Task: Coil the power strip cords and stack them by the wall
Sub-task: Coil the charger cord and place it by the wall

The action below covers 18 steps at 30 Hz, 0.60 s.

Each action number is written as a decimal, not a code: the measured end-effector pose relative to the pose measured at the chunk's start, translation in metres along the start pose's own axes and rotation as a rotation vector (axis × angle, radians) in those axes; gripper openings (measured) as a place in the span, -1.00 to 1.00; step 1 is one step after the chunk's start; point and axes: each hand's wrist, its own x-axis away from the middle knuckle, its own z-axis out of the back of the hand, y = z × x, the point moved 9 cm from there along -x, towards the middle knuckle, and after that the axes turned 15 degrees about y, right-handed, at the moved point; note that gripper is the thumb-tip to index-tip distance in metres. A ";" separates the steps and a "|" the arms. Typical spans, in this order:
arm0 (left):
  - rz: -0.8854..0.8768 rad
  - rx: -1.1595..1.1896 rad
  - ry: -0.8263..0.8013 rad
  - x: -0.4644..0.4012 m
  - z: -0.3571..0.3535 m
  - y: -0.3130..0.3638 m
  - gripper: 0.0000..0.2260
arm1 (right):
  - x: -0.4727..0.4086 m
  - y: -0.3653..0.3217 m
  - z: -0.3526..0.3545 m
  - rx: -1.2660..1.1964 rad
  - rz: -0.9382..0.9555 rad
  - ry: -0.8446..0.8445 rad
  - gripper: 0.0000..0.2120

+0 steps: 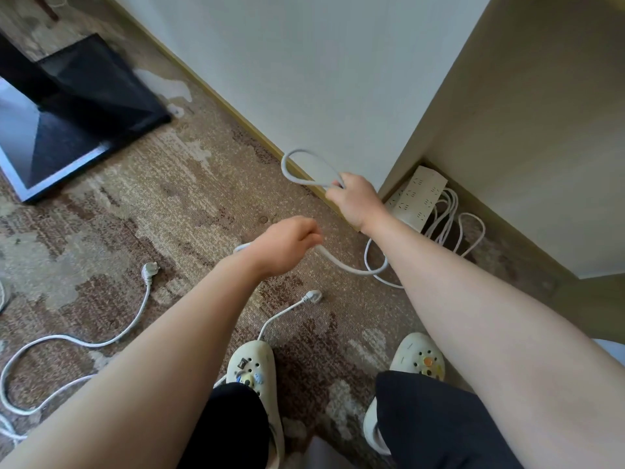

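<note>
My right hand point(355, 201) grips a loop of white cord point(306, 169) held up in front of the white wall point(304, 79). My left hand point(287, 245) is curled round the same cord lower down, and from it the cord point(341, 265) runs right along the carpet. In the corner by the wall lie white power strips point(417, 196) stacked on each other, with loose cord loops point(449, 225) beside them. Two more cords lie on the carpet, one ending in a plug point(150, 269) at the left and one in a plug point(313, 296) near my left shoe.
A black stand base point(98, 89) with a grey-edged panel sits on the carpet at the upper left. A beige cabinet side point(524, 130) juts out at the right of the corner. My two cream clogs point(252, 370) stand at the bottom, on patterned brown carpet.
</note>
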 end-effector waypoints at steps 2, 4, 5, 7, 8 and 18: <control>-0.027 -0.013 -0.010 -0.002 -0.006 0.005 -0.84 | 0.001 0.003 -0.006 0.049 -0.011 -0.045 -0.81; -0.016 -0.053 0.022 -0.002 -0.007 -0.001 -0.85 | 0.001 0.004 -0.010 0.093 -0.017 -0.088 -0.83; -0.008 -0.074 0.055 -0.002 -0.006 -0.003 -0.86 | 0.002 0.005 -0.013 0.102 -0.023 -0.111 -0.85; 0.011 -0.109 0.146 -0.003 0.001 -0.004 -0.86 | 0.005 0.007 -0.020 0.101 -0.036 -0.171 -0.88; 0.019 -0.123 0.199 -0.004 0.006 -0.003 -0.84 | 0.007 0.008 -0.024 0.098 -0.047 -0.206 -0.88; 0.153 -0.007 0.428 -0.002 0.026 -0.018 -0.80 | 0.025 0.016 -0.041 -0.161 -0.216 -0.397 -0.77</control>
